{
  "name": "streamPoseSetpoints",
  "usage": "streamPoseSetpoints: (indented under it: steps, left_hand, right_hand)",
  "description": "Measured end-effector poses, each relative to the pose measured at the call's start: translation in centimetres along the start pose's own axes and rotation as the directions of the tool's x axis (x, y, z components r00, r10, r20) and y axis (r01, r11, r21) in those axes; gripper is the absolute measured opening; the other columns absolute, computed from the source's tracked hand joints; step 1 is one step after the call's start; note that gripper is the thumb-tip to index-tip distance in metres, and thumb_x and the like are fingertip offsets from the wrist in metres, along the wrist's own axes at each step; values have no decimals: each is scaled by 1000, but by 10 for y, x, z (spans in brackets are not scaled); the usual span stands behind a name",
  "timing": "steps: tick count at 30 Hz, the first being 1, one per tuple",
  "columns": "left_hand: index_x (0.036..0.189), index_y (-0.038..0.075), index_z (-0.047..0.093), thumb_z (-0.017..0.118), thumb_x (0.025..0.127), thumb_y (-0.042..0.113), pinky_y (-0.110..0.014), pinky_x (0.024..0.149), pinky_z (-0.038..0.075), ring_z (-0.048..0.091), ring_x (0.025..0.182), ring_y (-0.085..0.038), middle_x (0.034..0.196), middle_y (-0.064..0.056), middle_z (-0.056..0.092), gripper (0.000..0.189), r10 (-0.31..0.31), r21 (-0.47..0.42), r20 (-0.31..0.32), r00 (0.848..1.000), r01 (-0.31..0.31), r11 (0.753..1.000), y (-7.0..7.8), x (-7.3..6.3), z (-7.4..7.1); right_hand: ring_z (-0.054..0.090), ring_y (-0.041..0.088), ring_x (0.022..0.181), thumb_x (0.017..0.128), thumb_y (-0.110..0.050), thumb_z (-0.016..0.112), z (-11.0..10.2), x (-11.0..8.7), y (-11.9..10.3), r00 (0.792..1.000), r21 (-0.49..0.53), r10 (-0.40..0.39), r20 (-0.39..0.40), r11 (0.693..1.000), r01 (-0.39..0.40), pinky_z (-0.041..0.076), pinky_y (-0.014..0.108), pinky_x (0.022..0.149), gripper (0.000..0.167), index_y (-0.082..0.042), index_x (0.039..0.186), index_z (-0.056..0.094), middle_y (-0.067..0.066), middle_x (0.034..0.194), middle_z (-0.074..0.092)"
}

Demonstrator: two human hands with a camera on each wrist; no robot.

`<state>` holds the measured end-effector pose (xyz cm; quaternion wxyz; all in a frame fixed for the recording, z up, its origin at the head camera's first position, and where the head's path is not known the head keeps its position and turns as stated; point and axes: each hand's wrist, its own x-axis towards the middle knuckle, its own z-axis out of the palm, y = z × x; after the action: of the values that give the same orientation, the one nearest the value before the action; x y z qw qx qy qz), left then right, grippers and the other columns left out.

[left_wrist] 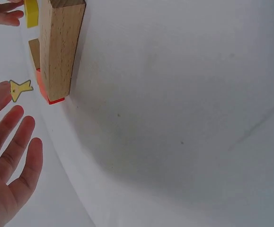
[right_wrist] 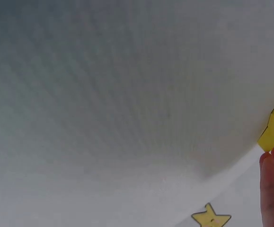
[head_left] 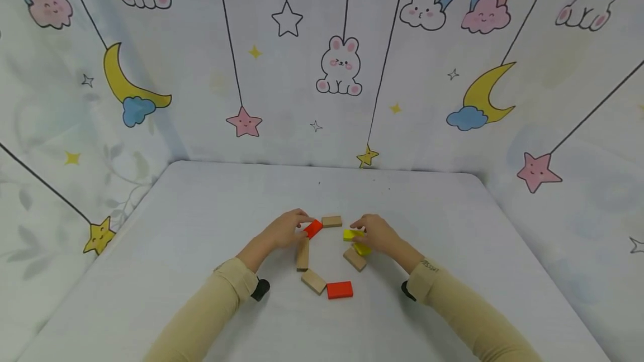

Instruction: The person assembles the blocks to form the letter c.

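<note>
My left hand (head_left: pixel 287 229) hovers by a red block (head_left: pixel 313 228), with fingers extended around its far and near edges. In the left wrist view, spread fingers (left_wrist: pixel 21 158) show above that red block (left_wrist: pixel 55 100), which is partly hidden behind a plain wooden block (left_wrist: pixel 58 52). My right hand (head_left: pixel 380 233) reaches over a yellow block (head_left: pixel 348 235), index finger and thumb close to its top. A second yellow block (head_left: pixel 362 249) sits just nearer, partly beneath the hand. In the right wrist view, straight fingertips (right_wrist: pixel 268 165) are right at the end of a yellow block (right_wrist: pixel 269 138).
Several blocks form a loose ring on the white table (head_left: pixel 427 205): a wooden one (head_left: pixel 332 221) at the back, one (head_left: pixel 302 256) at left, another (head_left: pixel 314 282) front left, a red one (head_left: pixel 339 290) in front, and a wooden one (head_left: pixel 355 259) at right. Patterned cloth (head_left: pixel 297 82) stands behind.
</note>
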<state>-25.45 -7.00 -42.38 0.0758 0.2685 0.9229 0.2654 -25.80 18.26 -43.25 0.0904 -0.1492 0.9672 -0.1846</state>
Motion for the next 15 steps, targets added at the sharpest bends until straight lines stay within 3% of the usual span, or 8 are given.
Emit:
streamPoseSetpoints:
  steps: [8, 15]
  left_hand:
    - [119, 3, 60, 66, 83, 13, -37, 81, 48, 56, 97, -26, 121, -12, 51, 38, -77, -63, 74, 994, 81, 995, -1, 4, 3]
    - [119, 4, 61, 64, 84, 17, -36, 80, 47, 55, 92, -23, 119, -13, 52, 37, -96, -34, 101, 990, 100, 994, -5, 1, 7]
  right_hand:
    - [53, 15, 79, 79, -13, 71, 0, 2, 2, 1000, 46, 25, -2, 999, -25, 49, 27, 71, 24, -9, 103, 70, 3, 89, 60]
    - [52, 14, 77, 80, -11, 71, 0, 5, 5, 999, 58, 42, -7, 997, -41, 48, 25, 70, 23, -7, 103, 70, 2, 87, 60]
